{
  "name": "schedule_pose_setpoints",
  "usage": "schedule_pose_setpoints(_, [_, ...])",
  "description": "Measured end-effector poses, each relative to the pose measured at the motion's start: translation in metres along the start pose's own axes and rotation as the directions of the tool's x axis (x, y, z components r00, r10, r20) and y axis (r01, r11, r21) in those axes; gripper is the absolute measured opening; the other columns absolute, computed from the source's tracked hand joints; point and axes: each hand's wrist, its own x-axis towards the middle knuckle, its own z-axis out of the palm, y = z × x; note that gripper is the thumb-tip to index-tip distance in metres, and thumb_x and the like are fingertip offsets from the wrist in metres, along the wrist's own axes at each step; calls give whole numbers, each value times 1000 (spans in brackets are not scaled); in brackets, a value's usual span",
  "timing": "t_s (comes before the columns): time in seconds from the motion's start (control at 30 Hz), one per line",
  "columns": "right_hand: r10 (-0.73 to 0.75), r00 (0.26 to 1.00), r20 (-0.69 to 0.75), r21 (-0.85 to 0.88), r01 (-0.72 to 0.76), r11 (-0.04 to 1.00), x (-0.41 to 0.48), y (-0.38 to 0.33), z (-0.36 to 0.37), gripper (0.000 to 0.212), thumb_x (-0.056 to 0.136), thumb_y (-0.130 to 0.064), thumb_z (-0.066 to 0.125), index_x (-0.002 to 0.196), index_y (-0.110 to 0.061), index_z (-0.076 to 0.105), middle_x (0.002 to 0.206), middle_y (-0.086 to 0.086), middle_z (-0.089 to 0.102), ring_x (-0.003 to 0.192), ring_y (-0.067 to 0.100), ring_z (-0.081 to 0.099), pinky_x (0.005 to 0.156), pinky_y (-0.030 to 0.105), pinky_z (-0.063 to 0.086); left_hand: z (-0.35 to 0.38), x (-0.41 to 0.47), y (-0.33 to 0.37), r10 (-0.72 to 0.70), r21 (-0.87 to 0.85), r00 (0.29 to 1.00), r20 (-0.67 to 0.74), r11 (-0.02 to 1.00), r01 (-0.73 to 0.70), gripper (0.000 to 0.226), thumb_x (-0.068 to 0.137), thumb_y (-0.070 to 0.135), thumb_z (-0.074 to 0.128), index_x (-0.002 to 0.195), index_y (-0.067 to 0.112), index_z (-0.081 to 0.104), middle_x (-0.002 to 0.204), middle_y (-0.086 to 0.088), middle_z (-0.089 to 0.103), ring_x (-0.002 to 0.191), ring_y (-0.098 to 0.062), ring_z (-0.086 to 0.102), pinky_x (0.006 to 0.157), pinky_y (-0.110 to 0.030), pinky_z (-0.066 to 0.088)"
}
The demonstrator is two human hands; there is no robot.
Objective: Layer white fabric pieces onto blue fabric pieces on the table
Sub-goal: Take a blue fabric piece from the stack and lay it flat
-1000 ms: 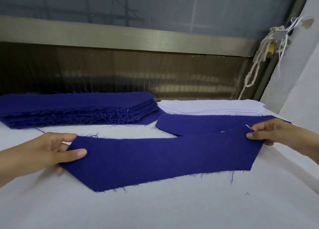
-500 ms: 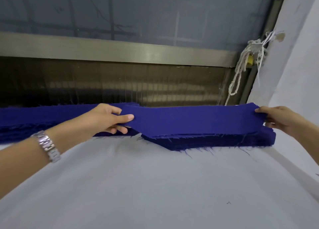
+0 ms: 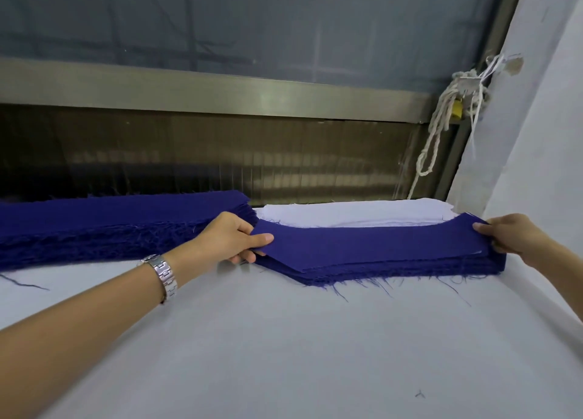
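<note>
A long blue fabric piece (image 3: 372, 245) lies on top of a layered stack (image 3: 394, 268) of blue pieces with thin white edges showing between them. My left hand (image 3: 230, 237) pinches the piece's left end, thumb on top. At the right end, my right hand (image 3: 508, 234) pinches the other end. Behind the stack lies a pile of white fabric pieces (image 3: 353, 213). A thick pile of blue fabric pieces (image 3: 110, 226) sits to the left.
The table (image 3: 284, 339) is covered in white cloth, with loose blue threads near the stack. A metal-framed window (image 3: 220, 90) runs along the back. A knotted white rope (image 3: 441, 128) hangs at the back right, next to a white wall (image 3: 536, 119).
Both hands carried the blue piece from the near table away to the back right and lowered it onto the layered stack. The white pile behind is visible again.
</note>
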Motion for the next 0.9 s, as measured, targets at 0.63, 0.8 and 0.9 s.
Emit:
schedule_pose_setpoints(0.63, [-238, 970, -46, -411, 199, 890, 14, 10, 6, 18, 96, -10, 63, 95, 5, 72, 88, 17, 65, 83, 38, 55, 74, 37, 40, 5, 13, -14, 35, 114, 999, -14, 993, -33, 38, 78, 46, 80, 70, 11, 66, 51, 2, 66, 34, -2, 44, 47, -16, 41])
schedule_pose_setpoints(0.8, [-250, 963, -101, -512, 165, 843, 10, 11, 10, 23, 92, -16, 69, 100, 6, 69, 98, 23, 67, 85, 36, 53, 76, 41, 44, 2, 3, -13, 170, 341, 979, -113, 932, -122, 34, 79, 44, 79, 65, 15, 70, 51, 6, 68, 42, 0, 58, 45, -10, 42])
schedule_pose_setpoints(0.9, [-302, 938, -169, -624, 135, 770, -4, 5, 15, 42, 89, -19, 72, 121, 4, 60, 115, 31, 55, 95, 47, 56, 81, 50, 49, -12, -11, -10, 288, 485, 931, -222, 861, -151, 29, 82, 42, 78, 64, 26, 62, 54, 10, 62, 57, -5, 60, 68, -27, 56])
